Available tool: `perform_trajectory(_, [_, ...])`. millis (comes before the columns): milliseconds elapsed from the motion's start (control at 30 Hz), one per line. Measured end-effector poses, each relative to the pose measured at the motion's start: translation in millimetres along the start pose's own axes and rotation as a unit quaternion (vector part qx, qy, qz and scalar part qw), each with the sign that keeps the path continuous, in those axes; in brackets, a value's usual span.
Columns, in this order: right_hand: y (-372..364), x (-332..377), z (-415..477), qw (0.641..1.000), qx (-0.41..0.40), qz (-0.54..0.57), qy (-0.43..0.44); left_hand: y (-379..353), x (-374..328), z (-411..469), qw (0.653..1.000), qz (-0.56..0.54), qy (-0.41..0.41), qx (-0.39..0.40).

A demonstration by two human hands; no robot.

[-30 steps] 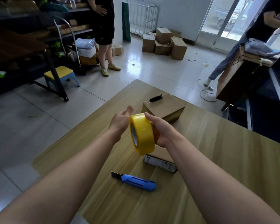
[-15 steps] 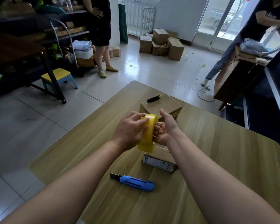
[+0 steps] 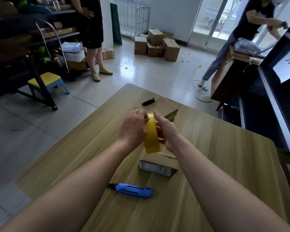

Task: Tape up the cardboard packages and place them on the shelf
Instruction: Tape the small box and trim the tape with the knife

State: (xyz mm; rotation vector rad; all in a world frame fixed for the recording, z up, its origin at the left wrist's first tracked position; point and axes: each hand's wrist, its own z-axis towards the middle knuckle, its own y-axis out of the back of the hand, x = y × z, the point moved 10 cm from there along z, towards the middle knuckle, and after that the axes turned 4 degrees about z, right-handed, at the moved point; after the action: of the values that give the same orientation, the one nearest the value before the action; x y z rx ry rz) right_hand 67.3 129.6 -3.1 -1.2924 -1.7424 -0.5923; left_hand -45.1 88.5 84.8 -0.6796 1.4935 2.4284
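Soft daylight (glass doors (image 3: 208,22)); warped edges

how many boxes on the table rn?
2: far box near the table's far edge, black marker on top; near box just beyond the blue knife, partly hidden behind the tape roll.

Both hands hold a yellow tape roll (image 3: 151,137) above the wooden table (image 3: 224,164), left hand (image 3: 134,129) curled over its rim, right hand (image 3: 168,131) gripping the far side, small box (image 3: 157,166) beneath, blue knife (image 3: 133,192) nearer.

Yellow stool (image 3: 44,79) on pale tiled floor (image 3: 149,71)
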Motion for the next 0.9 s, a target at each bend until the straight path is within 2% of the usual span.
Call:
perform_trajectory(67, [8.1,7.2,-5.5,0.996,-0.006,-0.075,0.052,-6.3,6.7,6.9,0.997,-0.037,0.065,0.020])
perform_trajectory(167, [14.8,10.1,-13.8,0.975,0.028,-0.199,0.093,-21.0,18.9,12.0,0.983,-0.100,0.144,0.057])
perform_trajectory(267, [28.5,20.4,-18.1,0.960,0.006,-0.251,0.120,-35.7,31.0,7.6,0.960,-0.176,0.205,0.077])
perform_trajectory(433, [51.4,31.6,-28.1,0.940,-0.036,-0.302,0.153,-56.2,19.7,6.0,0.961,-0.165,0.178,0.134])
perform_trajectory(567, [74.0,41.3,-32.3,0.905,-0.108,-0.376,0.169,-67.3,12.5,5.9,0.944,-0.202,0.229,0.124])
perform_trajectory(667, [98.1,44.9,-31.8,0.865,-0.170,-0.453,0.134,-82.2,6.2,5.1,0.922,-0.254,0.254,0.143])
perform_trajectory(733, [112.7,43.7,-31.5,0.860,-0.177,-0.470,0.090,-89.8,0.9,4.0,0.917,-0.267,0.257,0.150])
perform_trajectory(833, [132.9,35.0,-32.3,0.876,-0.146,-0.460,0.004,-101.9,-11.5,1.4,0.914,-0.276,0.251,0.159])
perform_trajectory(900, [143.9,22.2,-37.7,0.910,-0.107,-0.398,-0.038,-106.5,-16.6,2.0,0.913,-0.278,0.255,0.156])
